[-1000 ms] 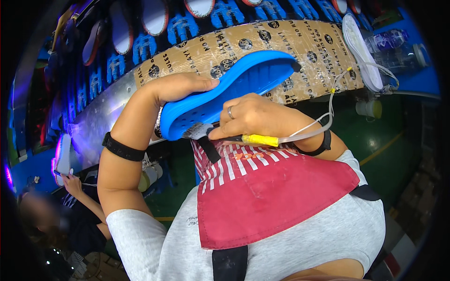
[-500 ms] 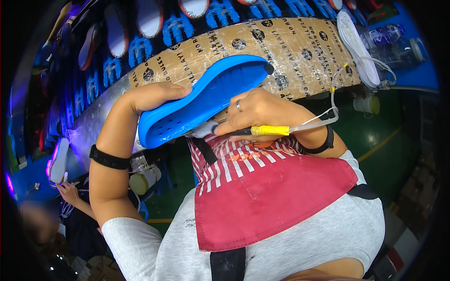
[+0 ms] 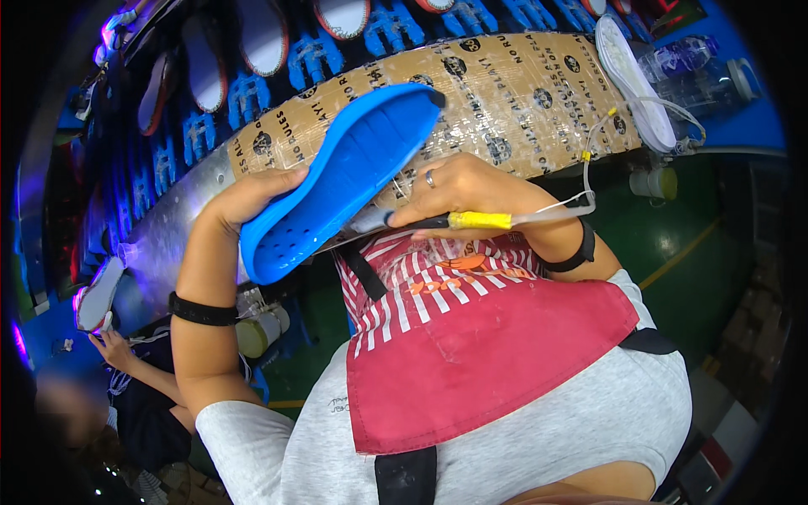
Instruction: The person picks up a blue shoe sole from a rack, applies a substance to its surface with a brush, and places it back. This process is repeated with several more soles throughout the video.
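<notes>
A blue shoe sole (image 3: 349, 164) is tilted over the near edge of the bench, its hollow inner side toward me. My left hand (image 3: 257, 194) grips its left rim, thumb on top and the other fingers hidden beneath. One end points up and right and has a black patch; small holes dot the lower left end. My right hand (image 3: 459, 192) is closed on a brush (image 3: 481, 220) with a dark handle wrapped in yellow tape and a clear tube running from its back. The pale bristles are beside the sole's right lower rim; whether they touch it I cannot tell.
Printed brown cardboard (image 3: 530, 109) covers the bench. Behind it, several blue holders (image 3: 394, 29) stand in a row with white-topped soles. A white sole (image 3: 631, 80) lies at the right near plastic bottles (image 3: 703, 80). At far left, another person's hand (image 3: 114, 349) is at a pale sole (image 3: 99, 295).
The blue sole has turned counterclockwise in my left hand, its black-patched end shifting left and slightly up. My right hand and the brush have moved slightly up and left.
</notes>
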Tool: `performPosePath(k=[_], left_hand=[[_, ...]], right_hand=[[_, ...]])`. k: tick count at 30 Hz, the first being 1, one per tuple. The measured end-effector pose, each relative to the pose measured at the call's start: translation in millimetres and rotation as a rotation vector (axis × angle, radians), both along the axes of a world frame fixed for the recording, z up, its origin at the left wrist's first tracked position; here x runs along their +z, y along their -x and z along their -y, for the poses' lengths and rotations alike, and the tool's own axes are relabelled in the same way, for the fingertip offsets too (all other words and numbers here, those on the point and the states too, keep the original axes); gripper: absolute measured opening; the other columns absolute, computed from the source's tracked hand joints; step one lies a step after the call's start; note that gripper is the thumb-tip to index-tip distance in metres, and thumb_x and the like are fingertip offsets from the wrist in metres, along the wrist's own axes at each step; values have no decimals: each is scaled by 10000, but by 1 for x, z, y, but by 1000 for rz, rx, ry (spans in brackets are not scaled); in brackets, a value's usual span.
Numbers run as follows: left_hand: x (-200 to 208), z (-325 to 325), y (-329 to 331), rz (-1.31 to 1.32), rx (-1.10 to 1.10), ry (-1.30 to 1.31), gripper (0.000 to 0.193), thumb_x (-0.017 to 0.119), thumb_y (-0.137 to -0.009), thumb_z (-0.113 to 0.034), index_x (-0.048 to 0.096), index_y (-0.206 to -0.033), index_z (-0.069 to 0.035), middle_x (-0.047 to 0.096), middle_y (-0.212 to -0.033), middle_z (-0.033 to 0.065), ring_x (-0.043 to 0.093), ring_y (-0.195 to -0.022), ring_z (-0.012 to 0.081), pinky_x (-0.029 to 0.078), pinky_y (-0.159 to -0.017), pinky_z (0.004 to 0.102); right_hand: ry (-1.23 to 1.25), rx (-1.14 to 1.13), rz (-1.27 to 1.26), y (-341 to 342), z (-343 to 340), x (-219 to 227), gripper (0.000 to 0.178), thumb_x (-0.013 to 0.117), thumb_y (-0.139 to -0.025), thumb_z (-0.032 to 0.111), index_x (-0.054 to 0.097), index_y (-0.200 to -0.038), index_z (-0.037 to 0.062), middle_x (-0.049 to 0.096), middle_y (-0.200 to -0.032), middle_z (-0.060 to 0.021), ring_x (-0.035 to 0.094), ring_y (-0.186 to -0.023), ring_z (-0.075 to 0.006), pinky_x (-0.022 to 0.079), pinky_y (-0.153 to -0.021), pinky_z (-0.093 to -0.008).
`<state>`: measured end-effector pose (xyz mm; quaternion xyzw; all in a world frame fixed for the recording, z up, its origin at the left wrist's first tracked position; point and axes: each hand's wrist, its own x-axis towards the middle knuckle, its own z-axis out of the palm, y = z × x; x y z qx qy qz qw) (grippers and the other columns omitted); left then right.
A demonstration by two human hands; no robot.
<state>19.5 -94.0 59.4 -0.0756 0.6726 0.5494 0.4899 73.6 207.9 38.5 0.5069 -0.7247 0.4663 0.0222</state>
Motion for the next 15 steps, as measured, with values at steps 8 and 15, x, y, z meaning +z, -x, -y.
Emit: performPosePath(k=[8,15], left_hand=[[-56,-15,-27,-208,717,-540,466,388,-957,-362,412,-1301,-48,528,-1229,149,536,-1104,266,444,-934,431],[-71,-41,-65,-283,815,-1183,608,385,-915,-414,271,-1395,-58,267,-1439,186,239,-1316,406,197,-1015,647]], right_hand=[[122,-99,236,4,-12,9,290,740,-691,51,674,-970,9,660,-768,-123,622,-679,-199,465,-603,-287],[238,-304,300,0,-20,12,290,729,-710,89,677,-993,49,667,-793,-103,612,-666,-154,458,-598,-254]])
